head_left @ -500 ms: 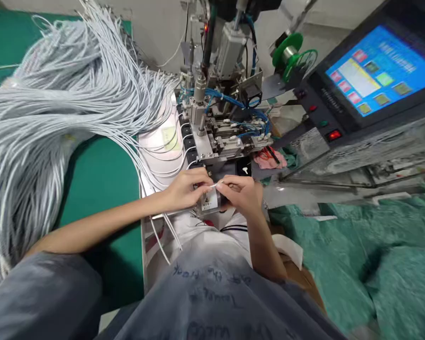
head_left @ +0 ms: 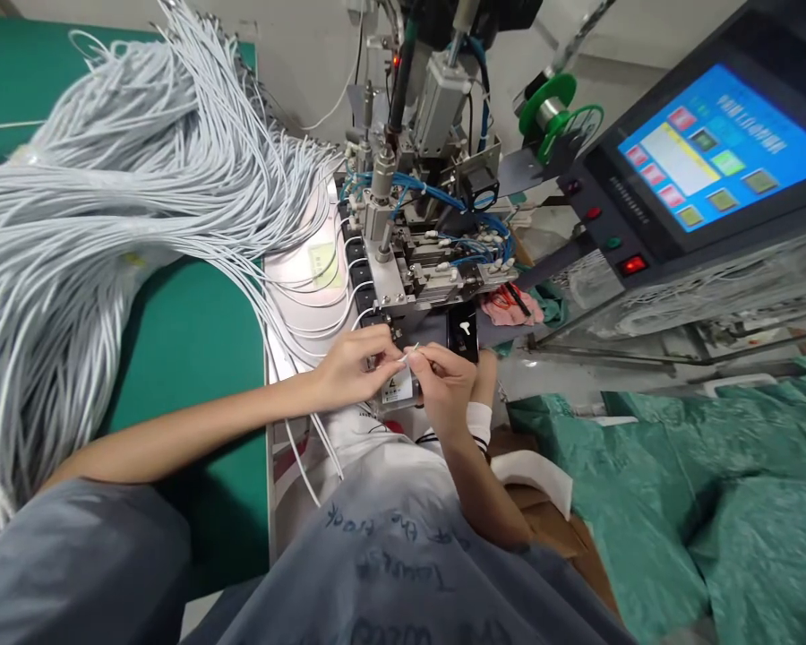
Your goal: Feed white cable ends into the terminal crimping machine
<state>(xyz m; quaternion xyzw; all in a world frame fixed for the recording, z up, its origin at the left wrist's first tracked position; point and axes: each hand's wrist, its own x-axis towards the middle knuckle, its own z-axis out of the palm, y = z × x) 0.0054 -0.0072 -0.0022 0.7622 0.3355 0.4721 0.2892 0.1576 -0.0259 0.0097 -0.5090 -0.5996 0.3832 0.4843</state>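
In the head view, my left hand point(head_left: 359, 365) pinches a thin white cable point(head_left: 404, 356) close to its end. Facing it, my right hand point(head_left: 444, 381) is closed on the same cable end, thumb against forefinger. A small greenish tip pokes up between the fingertips, too small to make out well. Both hands hover at the front of a machine point(head_left: 390, 278) with metal clamps and blue air hoses. Several white cables run into the black holders point(head_left: 359, 269) along its left side. Under my hands is a white label with a black mark point(head_left: 396, 387).
A large bundle of grey-white cables point(head_left: 141, 179) covers much of the green table point(head_left: 181, 358) at left. A control box with a lit blue screen point(head_left: 725, 148) stands at right. A green wire spool point(head_left: 547, 107), a pink cloth point(head_left: 507, 306) and green sheeting point(head_left: 645, 484) are also there.
My right hand has shifted slightly left and down, its wrist now more upright. A greenish tip shows above the fingertips. My left hand stays almost in place.
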